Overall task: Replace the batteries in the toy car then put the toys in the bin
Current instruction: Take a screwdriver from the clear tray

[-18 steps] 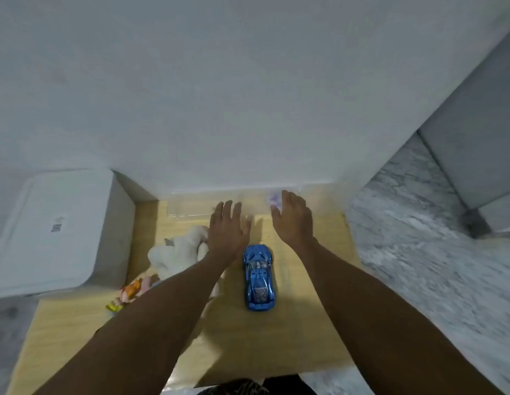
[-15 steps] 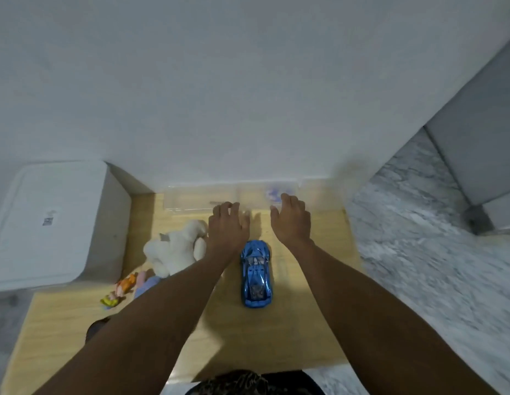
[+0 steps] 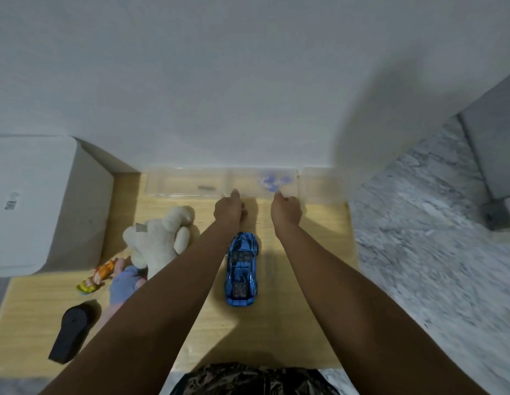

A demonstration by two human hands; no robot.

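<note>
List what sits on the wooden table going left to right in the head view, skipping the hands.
White bin → black controller → small orange figure → white plush toy → blue toy car.

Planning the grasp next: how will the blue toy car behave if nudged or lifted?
The blue toy car sits on its wheels on the smooth wooden table, so a lengthwise nudge would probably roll it. Its glossy shell looks hard and perhaps slippery; it should lift rigidly, unlike the plush toy beside it.
</note>
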